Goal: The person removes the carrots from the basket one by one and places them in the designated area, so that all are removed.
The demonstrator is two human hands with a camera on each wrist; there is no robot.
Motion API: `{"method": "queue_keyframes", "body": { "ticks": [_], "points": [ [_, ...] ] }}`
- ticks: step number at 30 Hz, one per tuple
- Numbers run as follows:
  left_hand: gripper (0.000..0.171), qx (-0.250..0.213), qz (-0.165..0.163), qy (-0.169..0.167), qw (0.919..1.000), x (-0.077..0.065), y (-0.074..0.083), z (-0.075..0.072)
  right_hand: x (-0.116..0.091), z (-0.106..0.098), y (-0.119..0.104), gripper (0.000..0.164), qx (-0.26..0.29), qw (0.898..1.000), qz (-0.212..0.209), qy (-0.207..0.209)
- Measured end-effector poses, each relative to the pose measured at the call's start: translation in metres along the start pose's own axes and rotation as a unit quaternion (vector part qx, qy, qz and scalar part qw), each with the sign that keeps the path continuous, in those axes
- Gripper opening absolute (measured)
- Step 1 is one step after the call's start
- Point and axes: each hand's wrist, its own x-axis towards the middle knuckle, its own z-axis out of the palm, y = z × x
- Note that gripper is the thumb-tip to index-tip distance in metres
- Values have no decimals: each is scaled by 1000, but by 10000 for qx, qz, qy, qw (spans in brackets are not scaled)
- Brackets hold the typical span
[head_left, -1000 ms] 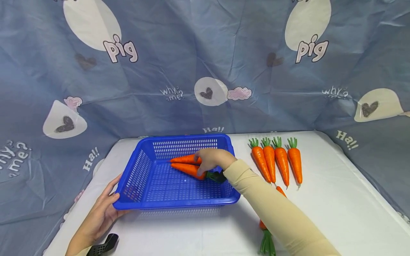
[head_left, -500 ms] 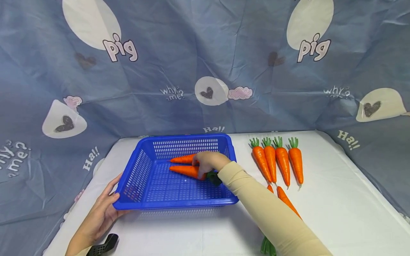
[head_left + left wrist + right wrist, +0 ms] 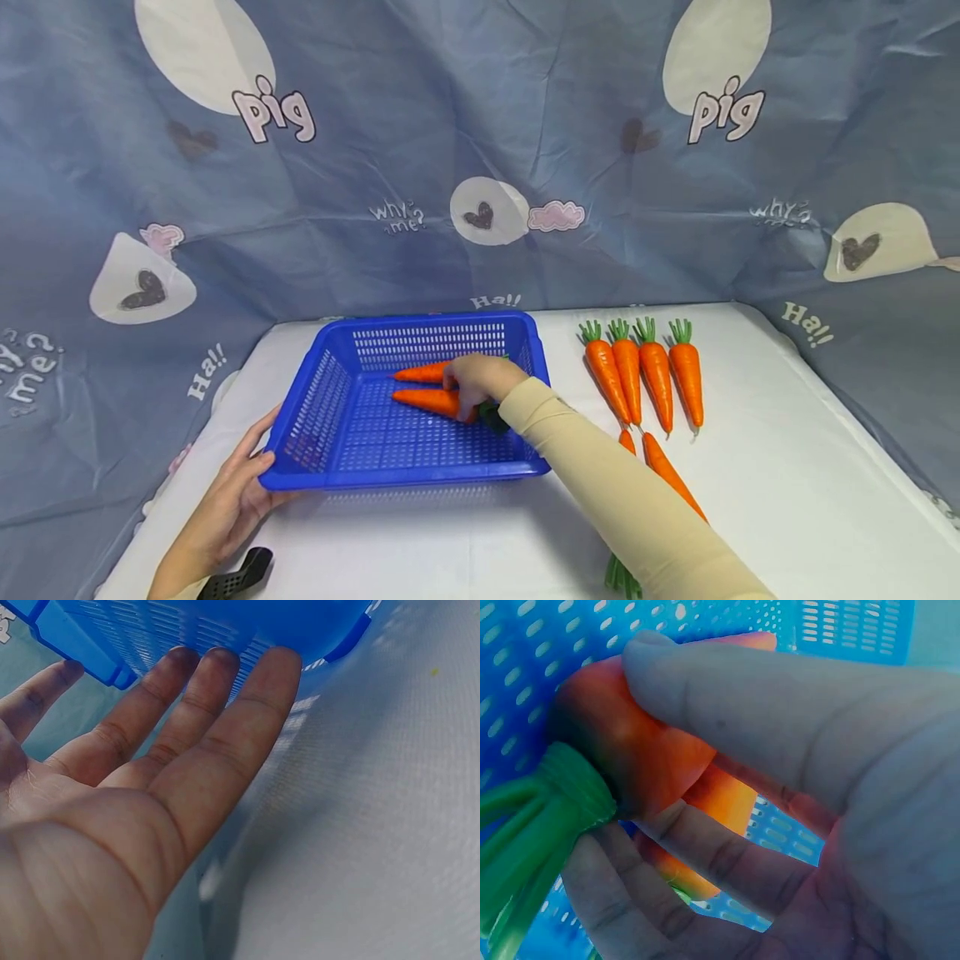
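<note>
A blue plastic basket (image 3: 300, 481) with slotted walls stands on the table, two orange carrots inside. My right hand (image 3: 480, 379) reaches in over its right side. Thumb and fingers grip the nearer carrot (image 3: 427, 402) around its thick end, beside the green stems (image 3: 525, 825) in the right wrist view. The farther carrot (image 3: 420, 372) lies just behind, partly hidden by the hand. At the basket's near left corner is my left hand (image 3: 228, 508). Its fingers are nearly straight, and the fingertips (image 3: 277, 667) touch the basket's outside in the left wrist view.
Several carrots (image 3: 655, 379) lie in a row on the white tabletop (image 3: 780, 467), right of the basket. Nearer, another carrot (image 3: 671, 475) and green stems (image 3: 622, 575) are partly hidden under my right sleeve (image 3: 615, 492). A printed grey-blue cloth (image 3: 360, 275) hangs behind.
My right hand has shifted slightly left with the nearer carrot, and more of the carrots under the sleeve shows. The left hand keeps its place at the corner.
</note>
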Motion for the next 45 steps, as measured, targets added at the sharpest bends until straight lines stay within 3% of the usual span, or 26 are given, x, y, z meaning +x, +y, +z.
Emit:
{"method": "queue_keyframes", "body": {
  "ticks": [7,14,20,29,40,45],
  "points": [
    [58,116,52,-9,9999,0,0,0,-3,0,-5,42,-137,9999,106,10],
    [58,-92,10,-6,10000,1,1,-1,-5,-2,-5,38,-189,9997,175,-9],
    [58,57,-28,77,10000,0,1,0,-8,-5,1,34,220,9994,231,-103],
    [58,-2,-3,32,10000,0,1,0,-14,-16,9,50,993,9950,-81,-36],
    [58,189,-63,162,9997,0,1,2,-29,-31,12,54,440,9981,-413,129],
    [58,374,-91,232,9990,0,1,2,-36,-38,15,54,454,9973,-531,211]
  ]
}}
